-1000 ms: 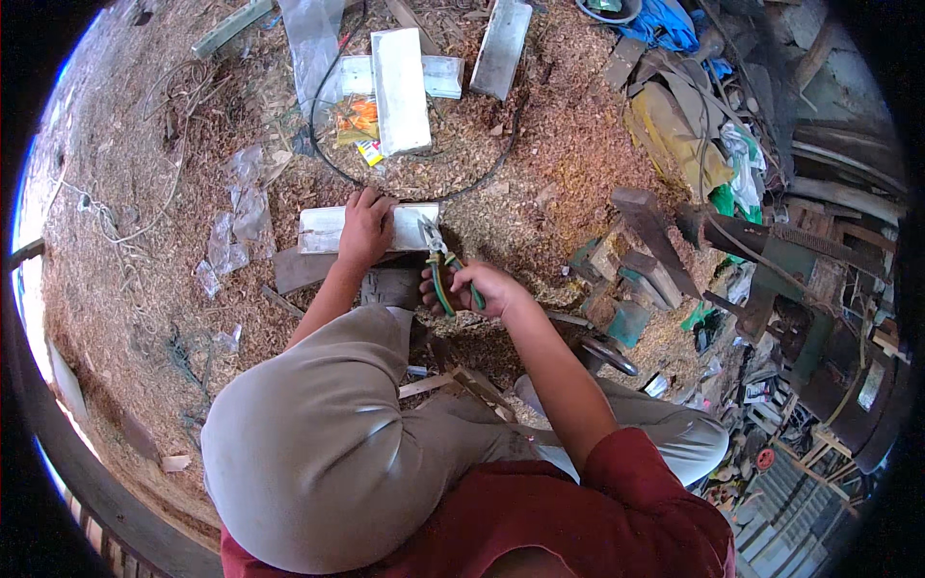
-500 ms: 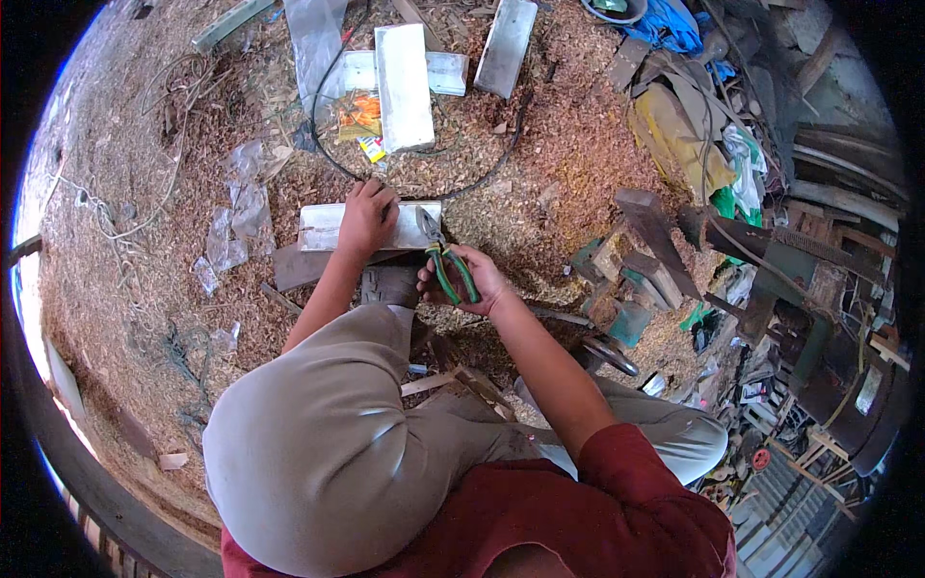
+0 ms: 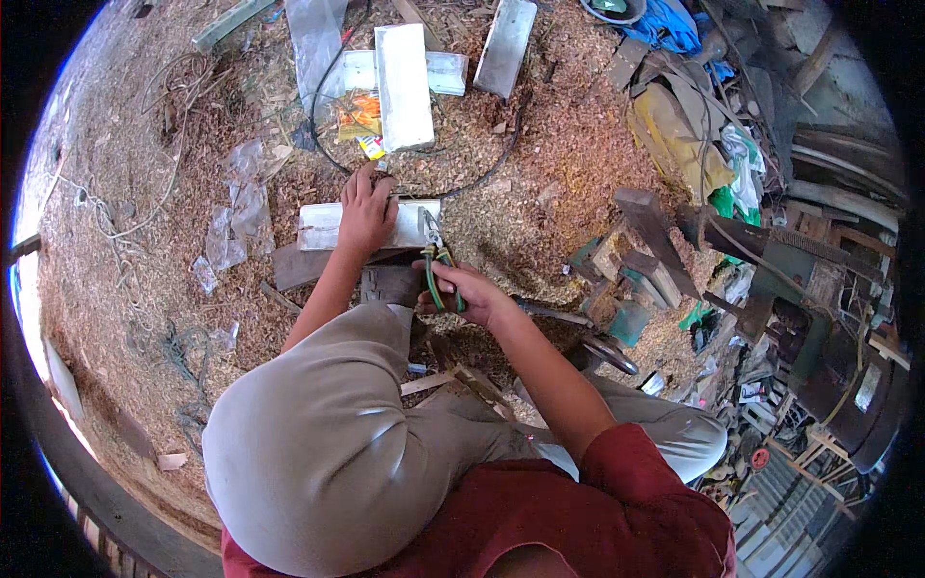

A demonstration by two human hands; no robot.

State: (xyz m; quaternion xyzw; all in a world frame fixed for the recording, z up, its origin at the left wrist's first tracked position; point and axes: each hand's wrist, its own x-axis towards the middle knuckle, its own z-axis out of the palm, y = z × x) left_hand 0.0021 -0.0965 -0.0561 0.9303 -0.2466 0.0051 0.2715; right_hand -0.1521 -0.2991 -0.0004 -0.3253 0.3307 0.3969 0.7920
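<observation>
Pretty plain getup tbh: a dark maroon tee (image 3: 501,506), short-sleeved, with the right sleeve (image 3: 641,467) stopping above the elbow and a curved neckline (image 3: 520,548) with a thin paler edge. Trousers (image 3: 308,433) are a light greyish beige, kinda smooth, catching bright streaks of light, with soft creases fanning across the left leg. There's one dark greyish shoe (image 3: 390,284) showing, too small to tell much. Left hand (image 3: 366,214) and right hand (image 3: 467,291) are both bare, forearms (image 3: 554,371) too.

Wood shavings (image 3: 578,125) blanket the floor (image 3: 116,308), clutter (image 3: 761,393) crowding the right, bright light (image 3: 32,313) edging the left.
</observation>
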